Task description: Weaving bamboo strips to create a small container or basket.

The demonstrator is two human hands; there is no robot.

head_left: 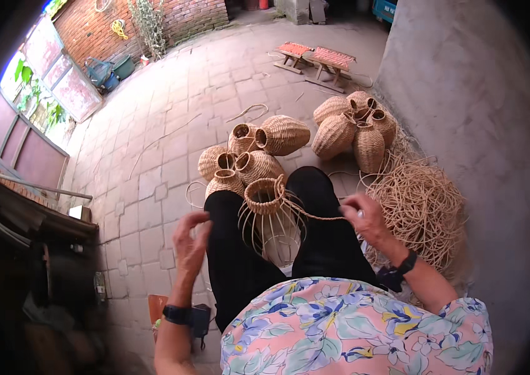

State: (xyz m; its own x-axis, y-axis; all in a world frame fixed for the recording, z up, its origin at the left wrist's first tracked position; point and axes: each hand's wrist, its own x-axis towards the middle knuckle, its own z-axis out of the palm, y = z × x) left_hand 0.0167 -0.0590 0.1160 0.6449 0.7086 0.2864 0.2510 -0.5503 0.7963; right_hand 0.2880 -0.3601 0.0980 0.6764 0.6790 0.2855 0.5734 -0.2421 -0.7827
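Between my knees stands a partly woven basket (pixel 261 204), its rim braided and its thin bare ribs spreading downward. A straw cord (pixel 321 217) runs from the rim's right side across my right thigh. My right hand (pixel 369 220) is closed on the cord's far end, beside the right knee. My left hand (pixel 191 240) is held off the basket, next to my left knee. Its thumb and fingers are apart, and nothing shows in them.
Finished woven vases (pixel 282 135) lie grouped just past my knees, with another cluster of vases (pixel 369 145) farther right. A heap of straw cord (pixel 420 209) lies against the grey wall (pixel 490 112). Two low stools (pixel 332 59) stand farther off on the paved floor (pixel 152 169).
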